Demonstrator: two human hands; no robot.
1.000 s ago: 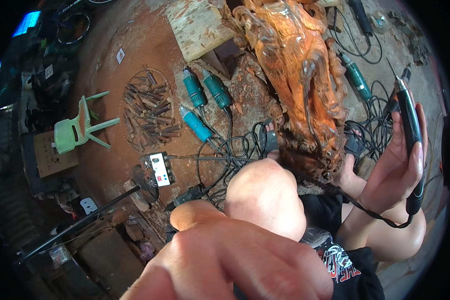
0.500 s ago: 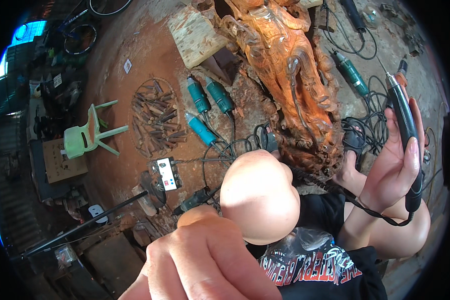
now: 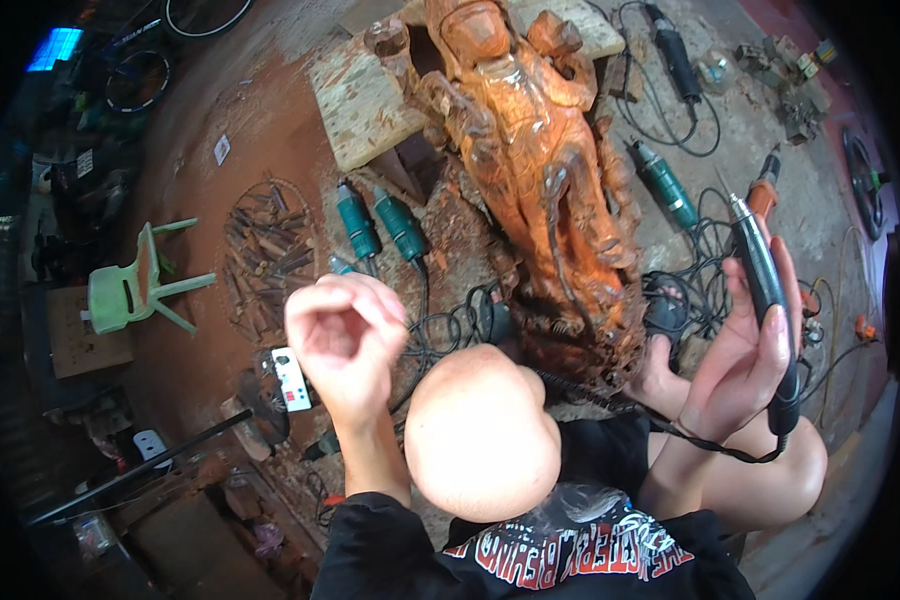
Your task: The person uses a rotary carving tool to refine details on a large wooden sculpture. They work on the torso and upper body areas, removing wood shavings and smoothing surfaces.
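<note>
On the right side of the view, above the bent right knee [image 3: 795, 485], the black rotary tool [image 3: 759, 268] is grasped in the right hand [image 3: 735, 365], with the thumb laid along its body. Its thin metal bit points upward and slightly left, away from the person; the long axis is steep, and a twisted black cord [image 3: 715, 448] leaves the lower end. The tool has a slender, rounded body, a textured upper part and a silver collar. The left hand [image 3: 353, 360] is raised, its fingers curled inward; I cannot tell whether they pinch something. Between the hands, farther forward, lies a glossy orange-brown wood carving [image 3: 535, 130].
</note>
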